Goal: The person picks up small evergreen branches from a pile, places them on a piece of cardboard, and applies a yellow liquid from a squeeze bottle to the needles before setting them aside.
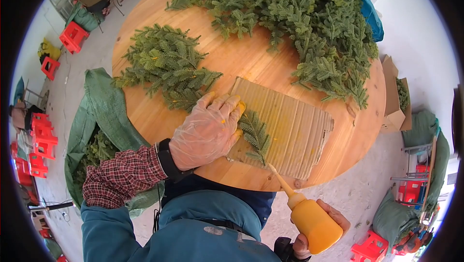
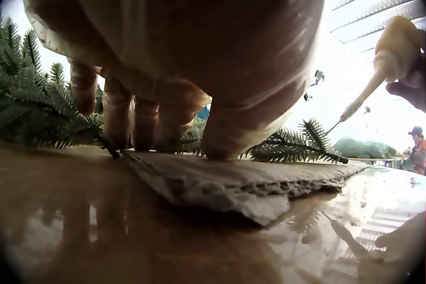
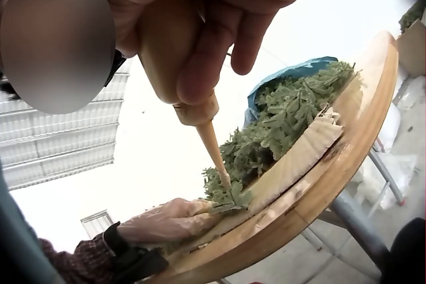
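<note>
My left hand [image 1: 205, 129], in a clear glove with yellow-stained fingertips, rests on a piece of corrugated cardboard [image 1: 295, 126]. Its thumb and fingers hold one end of a green artificial fir sprig [image 1: 254, 129] that lies on the cardboard. My bare right hand [image 3: 226, 24] grips a yellow squeeze bottle [image 1: 314, 225] with a long, narrow nozzle. The nozzle tip points at the sprig's stem end, close to the board's near edge. In the left wrist view, gloved fingertips [image 2: 145, 124] press down at the board, and the sprig sticks out past the thumb.
A pile of fir sprigs [image 1: 169, 63] lies left on the round wooden table [image 1: 137, 104]. A larger heap [image 1: 299, 15] spills from a blue bag [image 1: 367, 8] at the back. A green sack [image 1: 104, 92] stands at the left edge, an open carton [image 1: 394, 100] at the right.
</note>
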A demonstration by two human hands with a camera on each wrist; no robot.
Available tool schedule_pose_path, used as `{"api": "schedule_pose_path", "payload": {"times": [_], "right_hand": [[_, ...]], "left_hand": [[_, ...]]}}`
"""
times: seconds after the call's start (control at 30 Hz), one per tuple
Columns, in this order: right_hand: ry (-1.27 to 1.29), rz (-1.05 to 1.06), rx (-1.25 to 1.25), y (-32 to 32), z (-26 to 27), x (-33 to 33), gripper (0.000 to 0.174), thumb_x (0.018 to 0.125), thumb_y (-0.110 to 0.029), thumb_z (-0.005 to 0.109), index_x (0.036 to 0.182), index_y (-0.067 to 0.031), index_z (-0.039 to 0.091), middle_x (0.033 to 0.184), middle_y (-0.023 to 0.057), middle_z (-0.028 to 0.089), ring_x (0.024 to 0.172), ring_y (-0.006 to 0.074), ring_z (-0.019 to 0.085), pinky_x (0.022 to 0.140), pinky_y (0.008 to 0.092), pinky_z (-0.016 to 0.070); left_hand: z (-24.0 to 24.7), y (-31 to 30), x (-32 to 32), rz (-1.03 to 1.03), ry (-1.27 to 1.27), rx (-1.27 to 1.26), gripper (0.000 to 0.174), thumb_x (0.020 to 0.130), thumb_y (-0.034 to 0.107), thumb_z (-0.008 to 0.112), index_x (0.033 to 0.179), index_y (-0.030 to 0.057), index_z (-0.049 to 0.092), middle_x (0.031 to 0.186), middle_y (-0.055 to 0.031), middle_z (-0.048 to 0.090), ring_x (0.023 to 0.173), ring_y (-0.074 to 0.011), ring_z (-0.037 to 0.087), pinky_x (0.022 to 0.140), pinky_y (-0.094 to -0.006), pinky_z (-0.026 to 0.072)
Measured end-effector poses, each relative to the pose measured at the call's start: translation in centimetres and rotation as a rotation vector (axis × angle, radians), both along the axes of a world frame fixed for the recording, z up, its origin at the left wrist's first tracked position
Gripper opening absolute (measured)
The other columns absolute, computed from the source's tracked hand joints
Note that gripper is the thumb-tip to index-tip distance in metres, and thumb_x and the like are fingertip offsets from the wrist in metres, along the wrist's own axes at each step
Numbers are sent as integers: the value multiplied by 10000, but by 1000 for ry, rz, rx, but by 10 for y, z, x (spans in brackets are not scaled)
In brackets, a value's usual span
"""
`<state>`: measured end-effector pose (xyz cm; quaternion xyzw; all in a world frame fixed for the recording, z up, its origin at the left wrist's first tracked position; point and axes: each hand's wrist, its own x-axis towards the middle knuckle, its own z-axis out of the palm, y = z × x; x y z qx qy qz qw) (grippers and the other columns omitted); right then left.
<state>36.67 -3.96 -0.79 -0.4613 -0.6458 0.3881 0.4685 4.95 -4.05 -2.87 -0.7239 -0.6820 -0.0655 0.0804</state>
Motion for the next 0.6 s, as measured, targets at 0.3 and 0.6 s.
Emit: {"api": "schedule_pose_path", "payload": {"times": [0.3, 0.6], "right_hand": [[101, -12, -1, -15, -13, 9, 873, 738, -600, 817, 1267, -51, 391, 1225, 316, 578, 1164, 406, 609, 1028, 575, 467], [127, -62, 151, 15, -25, 25, 839, 876, -636, 638, 1351, 24, 430, 1189, 218, 615, 875, 317, 646, 649, 383, 551]], "left_hand": [[6, -2, -3, -10, -156, 59, 547, 912, 314, 625, 1318, -47, 558, 1332, -188, 556, 1232, -303, 520, 1059, -482, 390], [47, -8, -13, -87, 14, 209, 529, 892, 298, 654, 1334, 24, 557, 1320, -166, 557, 1218, -319, 528, 1080, -512, 394]]}}
